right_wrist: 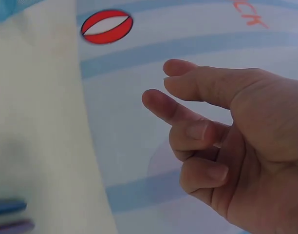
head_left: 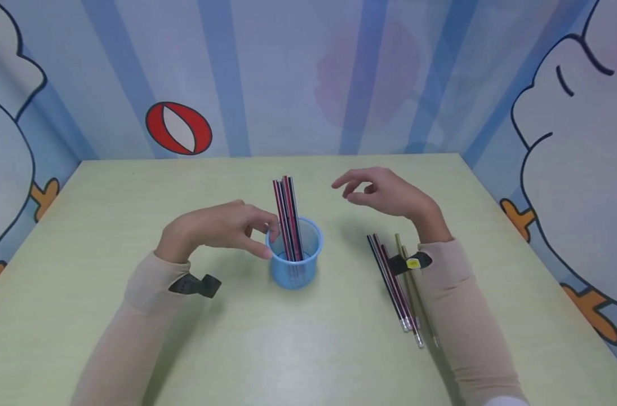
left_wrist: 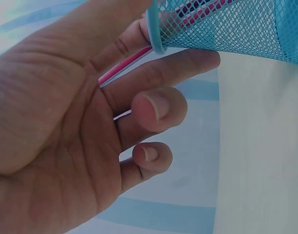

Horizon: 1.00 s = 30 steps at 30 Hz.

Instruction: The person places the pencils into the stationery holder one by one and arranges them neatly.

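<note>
A blue mesh pencil cup (head_left: 294, 273) stands upright on the table. Several striped pencils (head_left: 288, 217) in red, black and white lean in it. My left hand (head_left: 222, 225) is at the cup's left side, thumb and index finger around its rim; the left wrist view shows fingers right at the mesh wall (left_wrist: 236, 29). My right hand (head_left: 386, 192) hovers to the right of the cup, fingers loosely bent and holding nothing. Below the right hand, several more pencils (head_left: 389, 282) lie on the table, dark, maroon and gold, partly covered by the right wrist and sleeve.
The pale table (head_left: 247, 361) ends at a blue striped backdrop (head_left: 288, 79) with a printed red and white oval (head_left: 178, 128). Both wrists wear small black cameras; the right one (head_left: 409, 263) overlaps the loose pencils in the head view.
</note>
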Each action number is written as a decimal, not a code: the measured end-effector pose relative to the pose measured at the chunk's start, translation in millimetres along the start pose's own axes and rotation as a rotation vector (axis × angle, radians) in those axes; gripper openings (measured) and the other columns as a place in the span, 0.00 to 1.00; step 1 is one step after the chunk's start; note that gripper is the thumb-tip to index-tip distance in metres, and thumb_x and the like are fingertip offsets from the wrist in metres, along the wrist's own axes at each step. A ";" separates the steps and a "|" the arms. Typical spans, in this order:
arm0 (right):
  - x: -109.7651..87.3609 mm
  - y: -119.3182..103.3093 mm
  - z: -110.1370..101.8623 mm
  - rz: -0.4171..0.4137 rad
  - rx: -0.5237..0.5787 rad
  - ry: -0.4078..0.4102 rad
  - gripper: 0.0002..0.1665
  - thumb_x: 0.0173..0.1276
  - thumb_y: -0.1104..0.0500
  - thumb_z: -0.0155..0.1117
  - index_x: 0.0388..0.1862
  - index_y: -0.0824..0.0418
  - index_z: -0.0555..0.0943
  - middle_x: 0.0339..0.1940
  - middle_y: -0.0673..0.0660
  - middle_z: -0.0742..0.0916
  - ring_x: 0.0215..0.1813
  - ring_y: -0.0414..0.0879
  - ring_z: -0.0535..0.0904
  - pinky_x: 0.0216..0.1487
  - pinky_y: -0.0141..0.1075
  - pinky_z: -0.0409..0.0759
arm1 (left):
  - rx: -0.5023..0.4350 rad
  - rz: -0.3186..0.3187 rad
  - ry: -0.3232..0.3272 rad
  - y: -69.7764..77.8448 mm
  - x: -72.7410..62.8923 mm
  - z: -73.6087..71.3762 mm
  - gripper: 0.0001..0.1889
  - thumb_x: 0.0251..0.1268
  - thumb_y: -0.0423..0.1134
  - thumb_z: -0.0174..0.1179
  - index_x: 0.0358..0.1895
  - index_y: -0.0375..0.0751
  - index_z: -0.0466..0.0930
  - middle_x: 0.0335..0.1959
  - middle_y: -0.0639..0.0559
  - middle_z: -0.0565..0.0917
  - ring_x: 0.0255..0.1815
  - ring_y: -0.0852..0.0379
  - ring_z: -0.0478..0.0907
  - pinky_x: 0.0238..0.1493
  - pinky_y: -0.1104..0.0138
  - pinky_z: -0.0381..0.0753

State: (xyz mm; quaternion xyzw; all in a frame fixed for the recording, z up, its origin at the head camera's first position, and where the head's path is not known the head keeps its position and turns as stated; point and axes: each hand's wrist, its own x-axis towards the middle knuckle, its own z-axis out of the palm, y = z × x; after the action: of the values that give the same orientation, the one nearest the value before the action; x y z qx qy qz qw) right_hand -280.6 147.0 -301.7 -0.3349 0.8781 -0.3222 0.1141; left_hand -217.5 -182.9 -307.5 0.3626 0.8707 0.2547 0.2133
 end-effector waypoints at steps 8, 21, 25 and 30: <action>-12.0 32.1 -2.5 0.100 -0.056 -0.154 0.15 0.75 0.63 0.59 0.58 0.56 0.82 0.53 0.61 0.85 0.54 0.54 0.81 0.55 0.50 0.76 | -0.010 0.004 0.006 0.7 -1.0 -0.3 0.12 0.64 0.47 0.69 0.45 0.49 0.79 0.49 0.54 0.84 0.58 0.50 0.80 0.48 0.58 0.76; -19.6 44.2 22.5 0.204 -0.134 -0.328 0.14 0.72 0.63 0.61 0.54 0.55 0.82 0.52 0.58 0.84 0.50 0.50 0.81 0.50 0.47 0.78 | 0.012 -0.004 0.003 0.8 -0.7 2.0 0.12 0.64 0.47 0.69 0.44 0.50 0.79 0.44 0.57 0.83 0.47 0.53 0.80 0.43 0.59 0.76; -17.8 43.8 26.1 0.245 -0.164 -0.325 0.13 0.71 0.62 0.63 0.54 0.55 0.82 0.51 0.58 0.84 0.48 0.49 0.81 0.47 0.45 0.78 | 0.005 -0.022 0.002 1.6 -0.8 1.7 0.13 0.64 0.48 0.69 0.45 0.49 0.79 0.47 0.56 0.84 0.55 0.51 0.80 0.49 0.57 0.77; -13.5 42.4 31.8 0.288 -0.173 -0.314 0.13 0.68 0.63 0.65 0.51 0.56 0.81 0.45 0.57 0.83 0.39 0.47 0.79 0.40 0.41 0.75 | 0.001 -0.035 -0.003 1.8 -1.7 1.0 0.14 0.63 0.48 0.69 0.46 0.48 0.79 0.50 0.55 0.84 0.60 0.49 0.79 0.53 0.55 0.77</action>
State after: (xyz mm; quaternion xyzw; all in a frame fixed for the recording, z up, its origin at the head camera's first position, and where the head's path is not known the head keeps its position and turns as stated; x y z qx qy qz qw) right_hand -279.0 164.4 -353.5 -0.2608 0.9126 -0.1700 0.2650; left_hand -214.8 -182.8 -306.8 0.3476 0.8769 0.2498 0.2187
